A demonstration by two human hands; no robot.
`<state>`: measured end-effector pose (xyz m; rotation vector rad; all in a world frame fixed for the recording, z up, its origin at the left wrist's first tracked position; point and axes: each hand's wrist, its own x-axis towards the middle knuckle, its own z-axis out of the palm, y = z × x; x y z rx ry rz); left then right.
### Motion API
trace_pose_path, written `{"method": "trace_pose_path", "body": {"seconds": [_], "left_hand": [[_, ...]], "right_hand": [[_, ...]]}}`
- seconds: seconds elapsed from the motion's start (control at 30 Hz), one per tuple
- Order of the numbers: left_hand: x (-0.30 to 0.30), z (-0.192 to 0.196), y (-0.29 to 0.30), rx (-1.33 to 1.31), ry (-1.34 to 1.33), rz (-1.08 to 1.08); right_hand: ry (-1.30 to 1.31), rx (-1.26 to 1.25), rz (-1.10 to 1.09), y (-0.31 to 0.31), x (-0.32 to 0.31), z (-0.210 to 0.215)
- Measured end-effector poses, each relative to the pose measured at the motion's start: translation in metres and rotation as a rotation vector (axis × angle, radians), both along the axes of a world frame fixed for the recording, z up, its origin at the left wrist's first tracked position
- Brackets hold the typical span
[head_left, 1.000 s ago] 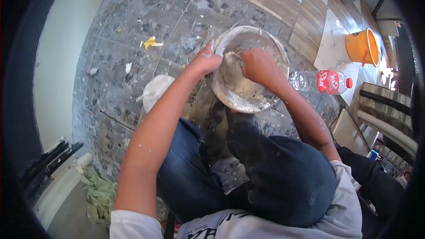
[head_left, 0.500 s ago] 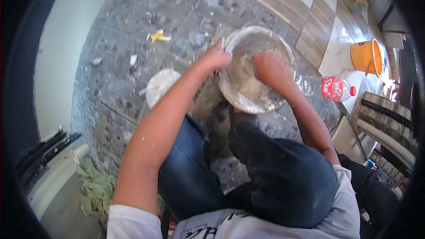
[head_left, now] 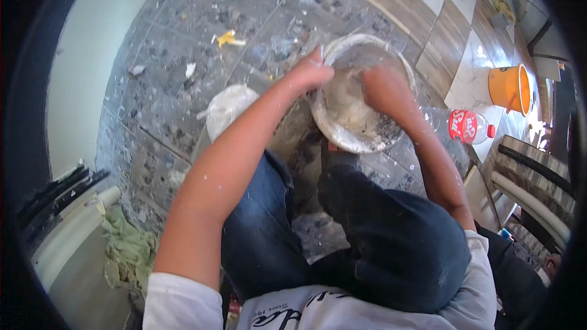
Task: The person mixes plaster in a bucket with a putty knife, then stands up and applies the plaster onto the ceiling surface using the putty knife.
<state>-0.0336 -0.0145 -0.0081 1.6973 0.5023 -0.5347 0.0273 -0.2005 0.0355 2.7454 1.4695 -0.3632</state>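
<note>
A round whitish basin (head_left: pixel 333 136), crusted along its rim, stands on the floor in front of my knees. Wet grey-beige paste (head_left: pixel 344 99) lies inside it. My left hand (head_left: pixel 310 73) is closed on the basin's left rim, thumb up. Inside the basin, over the right part of the paste, my right hand (head_left: pixel 386 88) is a closed fist, slightly blurred. Whatever it grips, if anything, is hidden. Just right of the basin a clear plastic bottle (head_left: pixel 438 120) with a red label and red cap lies on its side.
Left of the basin sits a white bucket (head_left: pixel 227 107), partly behind my left forearm. An orange bucket (head_left: pixel 507 88) stands at the right. Yellow scraps (head_left: pixel 227 38) dot the stained tiles. A greenish cloth (head_left: pixel 127 241) hangs at lower left; another person's dark-clothed leg (head_left: pixel 507 263) shows at lower right.
The whole view has shifted a little. My left hand keeps its hold on the rim. Inside the basin my right fist has moved slightly, and the paste's surface looks different.
</note>
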Motion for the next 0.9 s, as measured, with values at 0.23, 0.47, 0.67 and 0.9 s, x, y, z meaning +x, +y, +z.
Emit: {"method": "trace_pose_path", "body": {"seconds": [0.23, 0.47, 0.67, 0.9], "left_hand": [[-0.015, -0.017, -0.007, 0.059, -0.08, 0.005], [0.005, -0.022, -0.003, 0.063, -0.086, -0.032], [0.004, -0.026, -0.013, 0.244, -0.089, -0.003], [0.013, -0.025, -0.011, 0.311, -0.128, -0.068]], "right_hand": [[0.102, -0.178, 0.022, 0.007, -0.01, 0.009], [0.02, -0.024, 0.02, 0.003, -0.005, -0.001], [0.067, -0.17, -0.014, -0.002, -0.002, -0.003], [-0.015, -0.021, 0.205, -0.005, 0.004, -0.001]]}}
